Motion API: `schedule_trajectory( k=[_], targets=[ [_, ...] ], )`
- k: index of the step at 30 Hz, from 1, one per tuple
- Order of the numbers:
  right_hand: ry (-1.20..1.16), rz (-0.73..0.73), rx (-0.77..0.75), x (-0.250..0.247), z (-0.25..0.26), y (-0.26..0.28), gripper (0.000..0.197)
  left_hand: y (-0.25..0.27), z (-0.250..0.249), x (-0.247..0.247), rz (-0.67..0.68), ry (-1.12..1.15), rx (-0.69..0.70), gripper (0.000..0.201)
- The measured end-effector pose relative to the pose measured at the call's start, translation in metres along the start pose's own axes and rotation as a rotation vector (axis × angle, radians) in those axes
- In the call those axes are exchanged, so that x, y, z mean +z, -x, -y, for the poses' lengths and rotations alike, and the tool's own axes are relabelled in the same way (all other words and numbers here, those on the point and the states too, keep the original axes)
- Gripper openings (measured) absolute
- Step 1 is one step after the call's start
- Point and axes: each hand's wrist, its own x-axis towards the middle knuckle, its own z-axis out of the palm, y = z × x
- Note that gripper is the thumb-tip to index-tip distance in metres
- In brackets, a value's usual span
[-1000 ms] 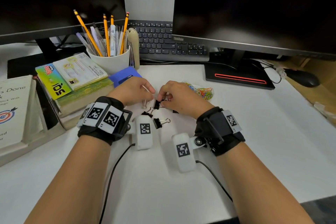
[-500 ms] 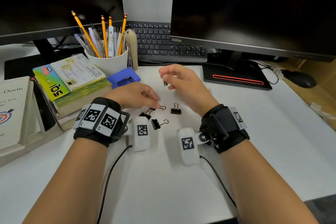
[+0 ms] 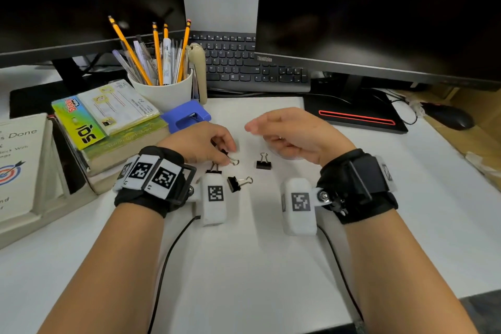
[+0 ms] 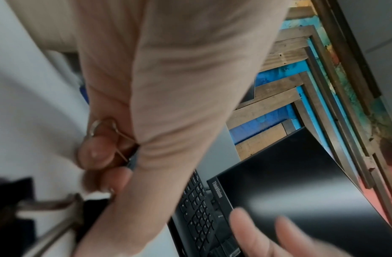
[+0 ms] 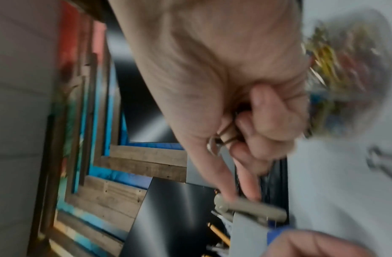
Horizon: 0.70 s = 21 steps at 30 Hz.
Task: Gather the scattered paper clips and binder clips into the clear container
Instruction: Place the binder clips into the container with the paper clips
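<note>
My left hand [image 3: 227, 154] pinches a black binder clip [image 3: 231, 158] by its wire handle [image 4: 102, 129], low over the white desk. Another three black binder clips lie loose: one upright [image 3: 263, 162], one on its side [image 3: 239, 183], and one [image 3: 214, 168] partly behind my left wrist camera. My right hand [image 3: 271, 134] hovers with curled fingers, and a metal clip loop [image 5: 213, 143] shows among them. The clear container [image 5: 349, 69] of coloured paper clips sits under that hand, blurred. In the head view the hand hides almost all of it.
A white cup of pencils [image 3: 162, 89], a blue holder [image 3: 187, 116] and stacked books [image 3: 108, 127] stand to the left. A keyboard [image 3: 244, 68], two monitors and a monitor base [image 3: 355, 116] line the back. A mouse [image 3: 450, 116] lies far right.
My right hand lifted a binder clip off the desk and carried it up over the container. My left hand settled onto a clip and now pinches its handle.
</note>
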Motion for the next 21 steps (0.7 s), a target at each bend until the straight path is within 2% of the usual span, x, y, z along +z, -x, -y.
schedule_trajectory(
  k=[2, 4, 8, 10, 13, 15, 17, 20, 21],
  targets=[
    [0.210, 0.024, 0.029, -0.002, 0.000, 0.004, 0.017, -0.001, 0.002, -0.001, -0.016, -0.026, -0.010, 0.023],
    [0.373, 0.026, 0.060, -0.001, 0.000, 0.004, 0.018, 0.000, 0.002, -0.001, -0.036, -0.050, -0.013, 0.016],
    [0.584, 0.043, 0.080, 0.003, -0.003, 0.004, 0.022, 0.000, 0.000, -0.003, -0.074, -0.078, -0.038, 0.006],
    [0.656, 0.030, 0.083, 0.003, -0.003, 0.005, 0.022, 0.000, 0.001, -0.005, -0.073, 0.014, -0.078, 0.014],
    [0.755, 0.011, 0.083, 0.004, -0.004, 0.006, 0.020, 0.004, 0.002, -0.012, -0.019, 0.162, -0.124, 0.015],
    [0.817, -0.003, 0.088, 0.005, -0.006, 0.004, 0.020, 0.005, 0.002, -0.015, 0.033, 0.134, -0.140, 0.029],
    [0.819, -0.002, 0.092, 0.006, -0.008, 0.001, 0.019, 0.008, -0.002, -0.016, 0.117, 0.100, -0.158, 0.034],
    [0.816, 0.008, 0.075, 0.008, -0.008, -0.001, 0.013, 0.015, -0.007, -0.016, 0.205, -0.028, -0.191, 0.009],
    [0.814, 0.012, 0.060, 0.009, -0.008, -0.001, 0.011, 0.016, -0.007, -0.016, 0.216, -0.112, -0.197, 0.015]
  ],
)
